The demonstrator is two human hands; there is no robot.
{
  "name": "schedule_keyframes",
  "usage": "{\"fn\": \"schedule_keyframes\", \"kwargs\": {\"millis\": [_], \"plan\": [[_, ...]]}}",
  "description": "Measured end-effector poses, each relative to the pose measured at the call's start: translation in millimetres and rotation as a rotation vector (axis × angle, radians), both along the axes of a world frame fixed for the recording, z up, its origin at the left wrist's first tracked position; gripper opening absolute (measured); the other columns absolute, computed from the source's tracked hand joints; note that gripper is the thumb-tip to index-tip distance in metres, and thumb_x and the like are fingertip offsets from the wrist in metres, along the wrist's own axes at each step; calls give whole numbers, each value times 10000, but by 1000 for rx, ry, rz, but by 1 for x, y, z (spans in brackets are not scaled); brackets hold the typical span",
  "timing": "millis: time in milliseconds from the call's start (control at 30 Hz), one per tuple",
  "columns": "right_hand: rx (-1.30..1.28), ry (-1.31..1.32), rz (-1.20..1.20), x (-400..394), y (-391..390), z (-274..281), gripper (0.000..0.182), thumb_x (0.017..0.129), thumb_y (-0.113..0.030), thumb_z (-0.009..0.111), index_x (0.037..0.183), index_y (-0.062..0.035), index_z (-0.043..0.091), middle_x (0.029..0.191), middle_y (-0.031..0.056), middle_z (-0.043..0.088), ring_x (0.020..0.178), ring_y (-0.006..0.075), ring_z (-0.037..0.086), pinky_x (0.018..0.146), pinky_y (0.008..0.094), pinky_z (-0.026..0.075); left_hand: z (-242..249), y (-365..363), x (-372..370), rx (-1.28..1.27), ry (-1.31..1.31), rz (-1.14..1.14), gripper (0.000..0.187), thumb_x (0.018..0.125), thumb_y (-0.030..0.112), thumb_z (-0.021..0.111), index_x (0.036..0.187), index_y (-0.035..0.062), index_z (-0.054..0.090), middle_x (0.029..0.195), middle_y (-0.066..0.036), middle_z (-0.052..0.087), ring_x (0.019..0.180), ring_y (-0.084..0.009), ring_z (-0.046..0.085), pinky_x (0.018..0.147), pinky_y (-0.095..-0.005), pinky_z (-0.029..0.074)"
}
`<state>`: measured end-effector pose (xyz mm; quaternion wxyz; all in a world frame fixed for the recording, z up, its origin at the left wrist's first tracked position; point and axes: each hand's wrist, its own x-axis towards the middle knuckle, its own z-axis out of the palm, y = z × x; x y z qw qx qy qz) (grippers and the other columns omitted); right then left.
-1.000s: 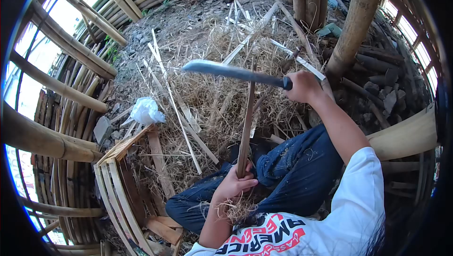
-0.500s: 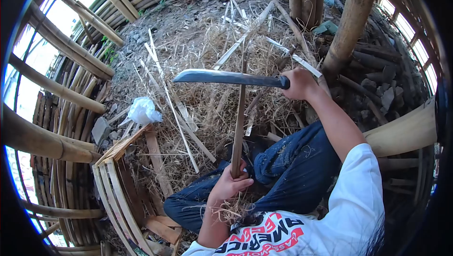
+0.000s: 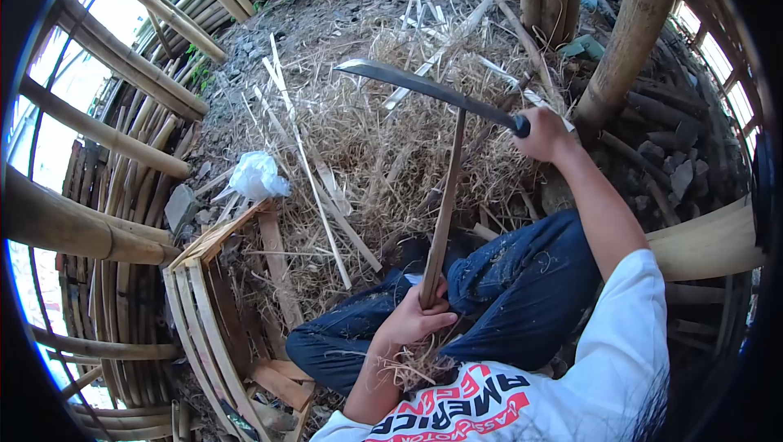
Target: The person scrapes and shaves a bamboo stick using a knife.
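Note:
My right hand (image 3: 545, 135) is wrapped round the handle of a machete (image 3: 424, 86), whose long blade points to the left over the shavings. In my left hand (image 3: 414, 316), fingers closed, is the lower end of a bamboo strip (image 3: 444, 214). The strip stands up and away from me, leaning a little to the right, and its far end meets the blade in this view. Curled shavings (image 3: 416, 364) lie on my left wrist and lap. Both hands are in front of my bent legs in dark trousers (image 3: 522, 287).
A heap of shavings (image 3: 367, 156) covers the ground ahead, with several pale strips (image 3: 306, 173) across it. On the left stand a wooden crate (image 3: 192, 279) and a white plastic bag (image 3: 257, 175). Bamboo posts (image 3: 632, 34) rise around me. Rubble (image 3: 677, 173) lies to the right.
The machete has tilted, its tip now higher than its handle. The strip leans further right, and its far end, which reached past the blade before, now shows only up to it.

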<state>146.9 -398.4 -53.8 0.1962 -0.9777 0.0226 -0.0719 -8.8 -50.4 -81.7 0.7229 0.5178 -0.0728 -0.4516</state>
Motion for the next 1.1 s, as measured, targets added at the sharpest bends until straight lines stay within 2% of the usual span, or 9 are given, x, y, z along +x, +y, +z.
{"fn": "schedule_keyframes", "kwargs": {"millis": [200,300,367,500,567,633,767,967,1100], "plan": [[-175,-3,372,-12,48,16,163,647,-216,692,762,-103,670,763,154,682,769,332,681,745,426,540,-6,-4,4,-54,69,36,413,805,-75,686,929,138,354,605,103,295,502,-7,301,465,-209,288],[-267,6,460,6,53,19,196,607,-234,718,760,-119,674,761,130,691,757,296,691,744,409,547,5,1,0,114,-95,59,385,787,-81,674,926,100,365,637,91,268,544,-13,283,511,-204,267],[-261,-23,273,24,29,2,169,654,-256,709,767,-132,690,767,120,696,762,281,696,739,395,557,1,0,-4,157,-167,77,381,779,-80,679,932,91,375,649,87,264,554,-14,285,513,-203,260],[5,81,-125,16,-14,-5,213,723,-250,660,806,-57,695,840,202,687,818,364,675,749,454,538,5,-11,-5,102,-89,29,404,768,-64,714,932,101,383,651,90,276,560,-15,275,526,-204,251],[26,47,-136,2,-21,-12,252,708,-248,654,810,-20,685,845,229,674,860,379,660,786,454,526,13,-18,-6,-72,-29,-113,386,779,-61,700,966,82,393,687,75,285,570,-20,306,519,-202,277],[-89,133,-93,-14,-12,1,249,683,-228,650,823,-27,689,850,220,678,863,373,663,792,450,526,17,-27,-5,-29,-89,-136,395,787,-47,711,1014,73,410,700,72,292,589,-26,329,519,-207,291],[-290,182,-54,-4,-6,0,250,670,-211,639,849,-45,697,864,203,687,857,365,669,796,450,527,3,-20,8,85,-138,17,380,807,-60,698,975,98,395,681,72,313,575,-25,330,498,-220,290],[-49,257,-283,4,3,11,295,676,-237,657,898,-48,704,917,207,694,887,356,672,817,444,525,-3,10,10,69,-66,116,351,832,-20,699,953,110,397,683,66,346,568,-22,352,493,-213,294],[171,100,-269,0,-14,-4,248,698,-237,675,794,-9,694,741,193,685,753,345,685,695,406,527,-8,8,15,124,-144,156,333,839,57,729,935,104,414,706,60,365,602,-21,368,507,-211,314]]}}
